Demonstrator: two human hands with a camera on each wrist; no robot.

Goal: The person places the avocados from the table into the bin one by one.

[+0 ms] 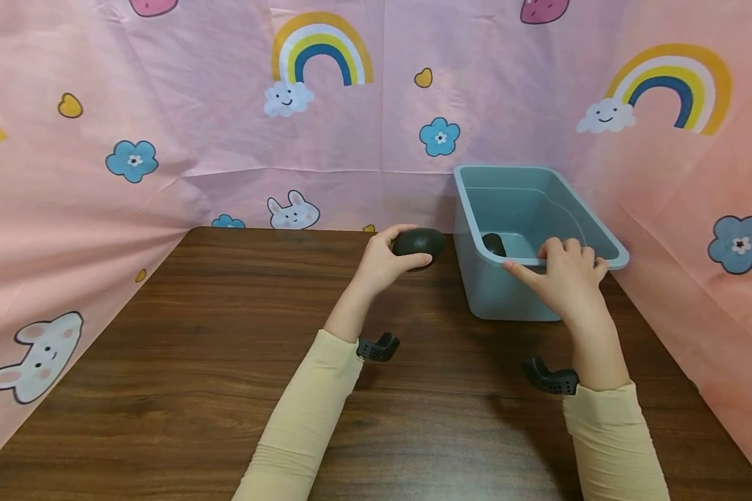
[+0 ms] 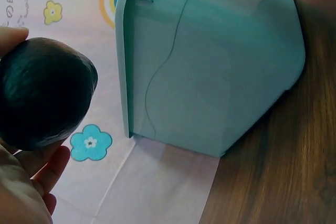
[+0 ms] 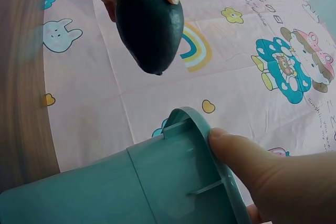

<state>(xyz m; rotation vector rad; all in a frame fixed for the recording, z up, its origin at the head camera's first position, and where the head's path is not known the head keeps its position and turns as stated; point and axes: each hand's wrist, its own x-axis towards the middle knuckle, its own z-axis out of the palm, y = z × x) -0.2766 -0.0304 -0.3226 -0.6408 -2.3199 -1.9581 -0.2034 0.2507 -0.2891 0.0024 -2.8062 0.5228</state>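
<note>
My left hand (image 1: 385,257) holds a dark avocado (image 1: 418,247) between thumb and fingers, above the table and just left of the blue-grey plastic bin (image 1: 507,292). In the left wrist view the avocado (image 2: 44,93) shows a bumpy, nearly black skin. Its narrow end with a small stem nub points down in the right wrist view, where the avocado (image 3: 151,27) hangs over the bin's side. My right hand (image 1: 567,278) grips the near rim of the bin, the thumb (image 3: 236,156) along the outside and the fingers over the edge. Inside the bin lies another dark, rounded item (image 1: 493,243), partly hidden by the wall.
The bin stands at the back right of a dark wooden table (image 1: 194,362). Pink printed cloth (image 1: 225,125) hangs behind the table and along both sides. Each wrist wears a black camera mount (image 1: 379,346).
</note>
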